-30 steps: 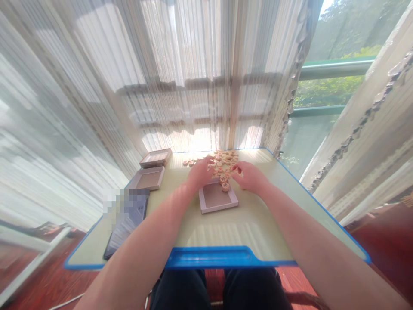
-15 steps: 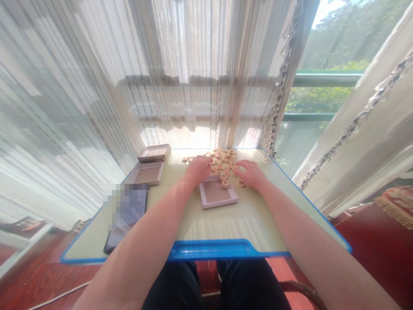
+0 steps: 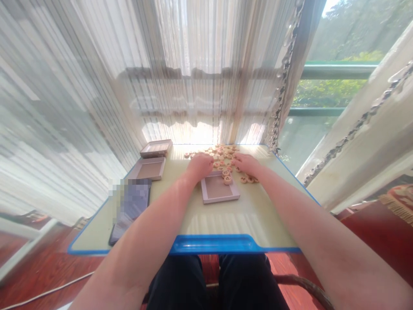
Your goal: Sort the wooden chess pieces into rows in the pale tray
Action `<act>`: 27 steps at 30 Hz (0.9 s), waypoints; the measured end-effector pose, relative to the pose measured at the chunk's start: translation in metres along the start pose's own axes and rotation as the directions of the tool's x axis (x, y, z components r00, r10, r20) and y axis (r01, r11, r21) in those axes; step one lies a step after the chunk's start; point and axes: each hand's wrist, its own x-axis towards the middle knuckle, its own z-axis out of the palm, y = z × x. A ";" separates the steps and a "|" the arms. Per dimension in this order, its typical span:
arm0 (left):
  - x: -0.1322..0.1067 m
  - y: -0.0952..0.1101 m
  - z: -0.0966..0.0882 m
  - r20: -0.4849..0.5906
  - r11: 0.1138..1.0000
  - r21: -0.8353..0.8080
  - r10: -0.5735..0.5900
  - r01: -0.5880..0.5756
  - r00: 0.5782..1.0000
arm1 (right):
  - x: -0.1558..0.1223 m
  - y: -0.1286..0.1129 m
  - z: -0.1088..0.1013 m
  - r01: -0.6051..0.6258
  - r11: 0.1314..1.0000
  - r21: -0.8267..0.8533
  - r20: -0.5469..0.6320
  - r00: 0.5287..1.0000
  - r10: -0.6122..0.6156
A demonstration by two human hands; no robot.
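Round wooden Chinese chess pieces (image 3: 220,152) with carved characters lie scattered at the far side of the table. My left hand (image 3: 200,166) is among them, just behind the left back corner of a shallow open box (image 3: 221,199). Its fingers are curled in, and whatever they hold is hidden. My right hand (image 3: 248,164) reaches into the right side of the spread, thumb and fingertips closed at a Chinese chess piece (image 3: 232,162). Two more pieces (image 3: 227,180) rest at the box's back right corner. Several others (image 3: 243,179) sit in a row beneath my right wrist.
At the table's left stand another shallow tray (image 3: 150,168) and a box part (image 3: 157,147) behind it. A dark phone or tablet (image 3: 132,211) lies by my left forearm. The table (image 3: 206,224) has a blue rim, with sheer curtains (image 3: 193,94) behind its far edge.
My right hand has shifted slightly farther in and left over the pieces. More of the row of pieces shows beneath its wrist. My left hand has hardly moved; the view has tilted slightly.
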 end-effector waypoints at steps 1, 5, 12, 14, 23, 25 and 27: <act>0.000 0.000 -0.001 0.003 1.000 0.009 0.005 -0.005 1.000 | 0.001 0.000 -0.002 0.006 1.000 -0.017 0.015 1.000 -0.006; -0.001 0.000 -0.003 0.025 0.999 0.027 0.033 -0.034 0.999 | -0.004 -0.005 -0.017 -0.002 0.986 -0.165 0.047 0.999 0.010; -0.002 -0.006 -0.002 0.047 0.999 0.048 -0.008 0.005 0.999 | -0.027 -0.001 -0.021 -0.094 0.984 -0.154 -0.051 0.995 0.087; -0.001 -0.008 -0.001 0.047 0.999 0.050 -0.001 -0.001 0.999 | -0.032 0.000 -0.020 -0.127 0.984 -0.127 -0.046 0.992 0.122; -0.002 -0.005 -0.003 0.048 0.996 -0.031 0.083 -0.082 0.995 | -0.034 0.008 -0.020 -0.128 0.989 -0.068 -0.078 0.989 0.123; -0.004 -0.003 -0.004 0.067 0.994 -0.046 0.104 -0.101 0.992 | -0.034 0.007 -0.020 -0.126 0.989 -0.083 -0.085 0.989 0.119; -0.005 -0.001 -0.005 0.094 0.991 -0.053 0.128 -0.123 0.987 | -0.036 0.003 -0.022 -0.125 0.988 -0.095 -0.079 0.990 0.118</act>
